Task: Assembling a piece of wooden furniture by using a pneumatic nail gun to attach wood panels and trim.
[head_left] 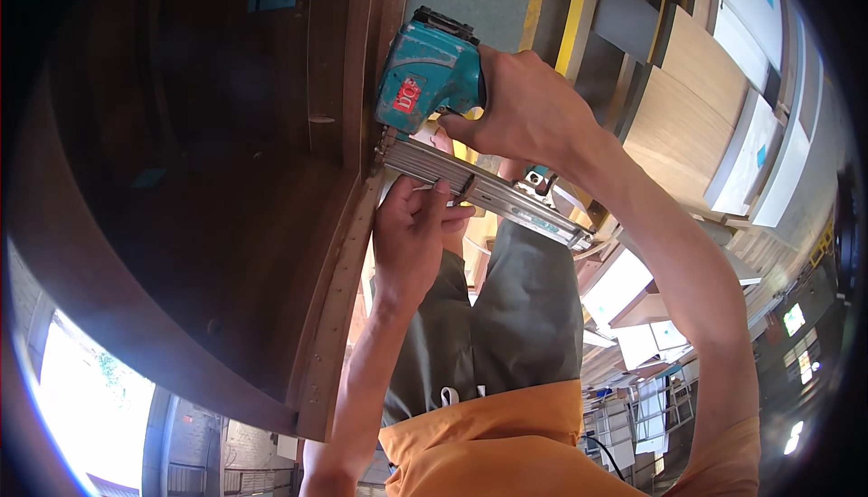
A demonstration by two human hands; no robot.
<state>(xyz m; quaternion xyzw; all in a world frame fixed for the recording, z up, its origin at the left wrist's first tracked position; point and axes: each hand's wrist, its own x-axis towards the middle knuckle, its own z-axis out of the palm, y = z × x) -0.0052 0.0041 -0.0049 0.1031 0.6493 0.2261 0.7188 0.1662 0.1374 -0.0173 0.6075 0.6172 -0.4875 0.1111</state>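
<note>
A teal nail gun (411, 76) with a red label rests its nose against the edge of a dark brown wooden cabinet (362, 126). My right hand (533, 104) wraps round its handle from the right. The gun's long silver magazine (506, 197) slopes down to the right. Just under the magazine is my left hand (409, 230), close to the lighter edge strip (330, 316) of the cabinet. Its fingers are bent and drawn together; whatever lies between them is hidden.
The dark cabinet interior (226, 217) fills the left side. Wooden and white panels (696, 117) are stacked at the right. A yellow floor line (576, 18) runs at the top. Racks (646, 411) stand at the lower right.
</note>
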